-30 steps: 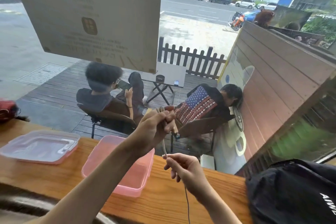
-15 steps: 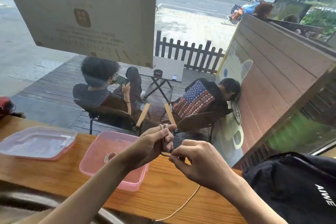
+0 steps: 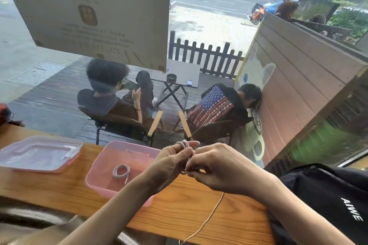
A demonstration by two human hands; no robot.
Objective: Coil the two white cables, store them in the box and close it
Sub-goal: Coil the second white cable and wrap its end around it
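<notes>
A: Entry, head view. Both hands meet at centre frame, above the wooden counter point(image 3: 59, 189). State of each?

B: Left hand point(image 3: 169, 165) is curled closed around a small bundle of white cable loops point(image 3: 186, 144); the loops stick up past its fingers. Right hand point(image 3: 221, 169) is touching the left, fingers pinched narrow on the same cable at the lower side of the bundle.

A: Free end of that cable?

B: A loose strand point(image 3: 211, 215) drops from under the right hand, runs down across the counter and off its near edge at lower centre. It looks tan rather than white there; may be lighting, cannot tell.

A: The other cable?

B: Coiled white cable point(image 3: 121, 171) lies flat on the floor of the pink box point(image 3: 95, 177), left of centre. Both plug ends trail toward the box's near wall.

A: Box position and lid?

B: Box sits open on the counter, just left of the left forearm, which crosses over its near right corner. The clear lid point(image 3: 39, 153) lies on the counter at left of frame, apart from the box.

A: Anything else on the counter?

B: Black bag point(image 3: 328, 195) with white lettering at lower right, beside the right forearm. Beyond the window, upper half of frame: two seated people on a deck.
</notes>
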